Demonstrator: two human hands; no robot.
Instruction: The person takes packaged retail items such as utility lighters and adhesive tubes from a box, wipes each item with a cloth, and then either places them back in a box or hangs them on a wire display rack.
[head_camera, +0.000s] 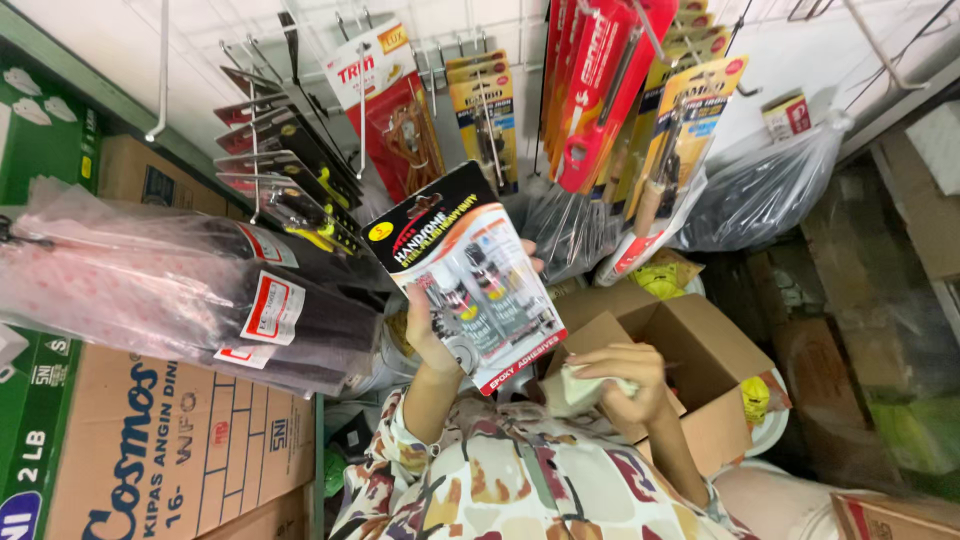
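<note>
Holding the glue pack (468, 275) by one edge, left hand (428, 325) could drop it. Right hand (622, 385) is wrapped around a cloth (585, 388), so no quick catch.

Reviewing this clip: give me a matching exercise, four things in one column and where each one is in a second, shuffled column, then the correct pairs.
Things:
1. blister pack
2. pale cloth
3. red lighter
4. cardboard box

Places:
A. hanging on the wall rack, upper middle
B. held up in the left hand
C. open, below and behind the hands
D. bunched in the right hand

Pairs: 1-B, 2-D, 3-A, 4-C
</note>
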